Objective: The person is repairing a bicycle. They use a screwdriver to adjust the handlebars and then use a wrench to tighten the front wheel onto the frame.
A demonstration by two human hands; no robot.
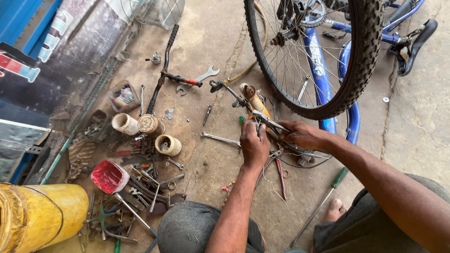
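A person crouching on a concrete floor (220, 42) is working both hands together over a metal bicycle part (269, 122), apparently a brake arm with thin cable attached, lying just below the knobby tyre (363, 56) of an upturned blue bicycle (323, 75). The left hand (254, 143) is closing tightly around the part from above; the right hand (302, 135) is gripping its other end, fingers curled shut around the metal. An orange-handled tool (255, 100) is lying just beyond the knuckles, and red-handled pliers (280, 171) are resting beside the left wrist.

The risk here looks like a slip: the cable (304, 159) appears springy and could whip loose, or the part could skid into the spokes (290, 51) close above. Room is tight on that side, with the wheel hanging over the work. To the left, wrenches (199, 78), small tins (168, 144), a red-lidded container (109, 177) and scattered tools are crowding the floor. A green-handled screwdriver (328, 193) is lying near the bare foot (335, 210), another hazard underfoot.
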